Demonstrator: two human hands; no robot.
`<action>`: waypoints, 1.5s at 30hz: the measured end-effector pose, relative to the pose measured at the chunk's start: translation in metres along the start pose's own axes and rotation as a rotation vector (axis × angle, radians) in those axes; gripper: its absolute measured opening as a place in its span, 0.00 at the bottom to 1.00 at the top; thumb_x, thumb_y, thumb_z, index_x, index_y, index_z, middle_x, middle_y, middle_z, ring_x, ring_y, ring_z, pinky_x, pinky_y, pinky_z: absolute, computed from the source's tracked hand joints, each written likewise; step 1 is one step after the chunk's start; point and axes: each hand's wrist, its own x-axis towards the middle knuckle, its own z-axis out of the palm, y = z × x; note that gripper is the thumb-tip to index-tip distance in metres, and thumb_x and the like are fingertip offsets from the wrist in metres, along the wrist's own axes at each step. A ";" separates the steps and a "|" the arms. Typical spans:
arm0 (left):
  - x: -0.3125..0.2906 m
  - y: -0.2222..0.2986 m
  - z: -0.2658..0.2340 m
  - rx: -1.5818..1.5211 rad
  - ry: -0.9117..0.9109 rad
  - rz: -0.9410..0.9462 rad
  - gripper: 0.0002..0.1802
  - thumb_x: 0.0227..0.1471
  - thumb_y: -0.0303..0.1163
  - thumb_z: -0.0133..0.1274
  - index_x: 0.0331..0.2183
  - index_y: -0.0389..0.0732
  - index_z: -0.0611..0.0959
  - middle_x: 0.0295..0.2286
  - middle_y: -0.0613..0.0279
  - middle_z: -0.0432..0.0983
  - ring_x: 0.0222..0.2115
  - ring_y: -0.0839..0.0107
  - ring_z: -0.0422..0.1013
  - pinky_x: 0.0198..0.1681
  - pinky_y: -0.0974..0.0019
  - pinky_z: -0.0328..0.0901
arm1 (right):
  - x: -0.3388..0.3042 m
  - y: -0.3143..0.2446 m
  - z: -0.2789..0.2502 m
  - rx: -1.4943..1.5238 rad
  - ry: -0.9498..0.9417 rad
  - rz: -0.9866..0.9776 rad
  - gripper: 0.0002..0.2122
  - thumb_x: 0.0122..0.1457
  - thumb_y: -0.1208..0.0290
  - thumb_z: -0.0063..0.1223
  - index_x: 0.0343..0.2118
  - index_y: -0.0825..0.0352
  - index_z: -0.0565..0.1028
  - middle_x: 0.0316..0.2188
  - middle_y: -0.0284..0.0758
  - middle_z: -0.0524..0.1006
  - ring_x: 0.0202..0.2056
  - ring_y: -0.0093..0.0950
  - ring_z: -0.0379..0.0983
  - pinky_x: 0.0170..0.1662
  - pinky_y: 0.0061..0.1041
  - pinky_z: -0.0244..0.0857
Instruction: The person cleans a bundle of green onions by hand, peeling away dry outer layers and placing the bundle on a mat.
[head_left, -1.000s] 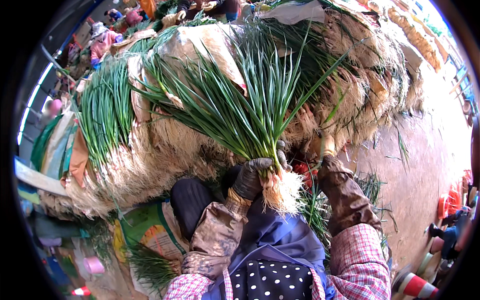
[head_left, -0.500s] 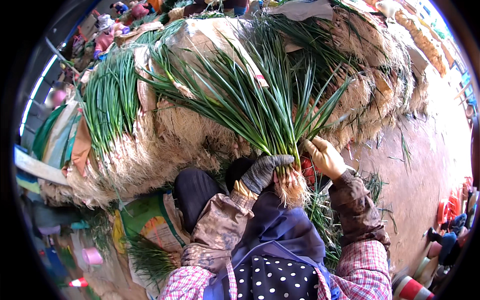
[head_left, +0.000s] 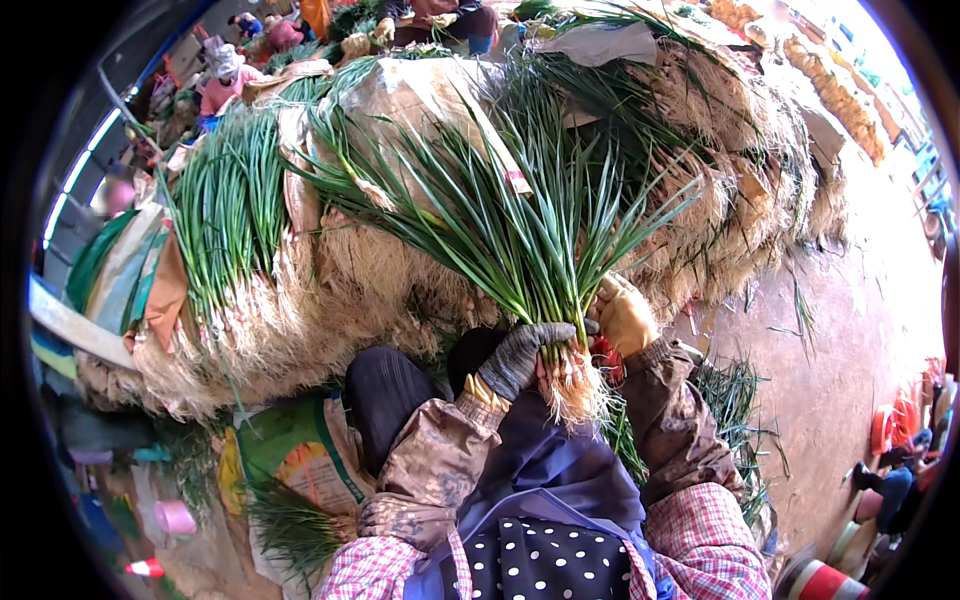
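A bunch of green garlic (head_left: 570,290) stands upright above my lap, long leaves fanned upward, pinkish bulbs and pale roots hanging below. My left hand (head_left: 520,355), in a dark grey knitted glove, wraps round its stems from the left, just above the bulbs. On the right side, my right hand (head_left: 622,318), in a yellowish glove, is closed against the same stems. Its fingertips are partly hidden behind the leaves. Just under the right hand shows something red and stringy (head_left: 607,360), partly covered by the roots and sleeve.
A long heap of green garlic with matted roots (head_left: 380,270) lies in front of me. Beige sacking (head_left: 400,95) covers part of it. To the left are a printed green sack (head_left: 290,440) and a pink roll (head_left: 174,517). Loose leaves (head_left: 735,400) litter the floor. Other people sit beyond the heap.
My right hand has moved left and in against the stems, from slightly apart at the right. The bunch has shifted slightly left and down, still in my left hand.
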 end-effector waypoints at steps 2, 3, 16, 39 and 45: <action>0.000 -0.002 -0.014 0.081 0.036 -0.041 0.18 0.45 0.33 0.49 0.36 0.29 0.75 0.27 0.54 0.75 0.25 0.70 0.72 0.29 0.71 0.67 | 0.002 0.008 -0.003 -0.104 -0.105 0.031 0.05 0.57 0.72 0.43 0.34 0.66 0.67 0.20 0.30 0.71 0.18 0.23 0.68 0.17 0.21 0.62; 0.000 -0.004 -0.021 0.120 0.058 -0.058 0.18 0.45 0.34 0.49 0.35 0.29 0.75 0.26 0.54 0.75 0.24 0.70 0.72 0.29 0.72 0.67 | 0.002 0.010 0.001 -0.108 -0.054 0.024 0.04 0.57 0.71 0.43 0.33 0.65 0.67 0.20 0.30 0.71 0.16 0.22 0.67 0.13 0.21 0.59; 0.009 -0.010 -0.011 -0.128 0.034 0.062 0.20 0.45 0.30 0.50 0.40 0.30 0.72 0.32 0.52 0.74 0.31 0.66 0.72 0.35 0.68 0.67 | 0.013 0.023 -0.020 -0.717 0.192 -0.237 0.04 0.49 0.77 0.53 0.29 0.71 0.74 0.21 0.34 0.74 0.17 0.19 0.66 0.18 0.17 0.62; -0.064 0.000 0.063 -0.522 -0.164 0.458 0.16 0.45 0.34 0.54 0.37 0.38 0.74 0.31 0.62 0.73 0.32 0.75 0.68 0.39 0.71 0.63 | -0.144 0.021 0.054 -1.635 -0.382 -1.730 0.15 0.54 0.62 0.43 0.38 0.69 0.70 0.39 0.42 0.70 0.43 0.40 0.64 0.48 0.43 0.52; -0.187 0.063 0.055 -0.345 0.075 0.714 0.15 0.43 0.29 0.55 0.36 0.39 0.74 0.28 0.63 0.73 0.29 0.75 0.68 0.35 0.71 0.64 | -0.137 0.066 0.083 -1.289 -0.719 -0.660 0.15 0.55 0.59 0.43 0.30 0.69 0.69 0.24 0.35 0.65 0.28 0.29 0.61 0.33 0.31 0.51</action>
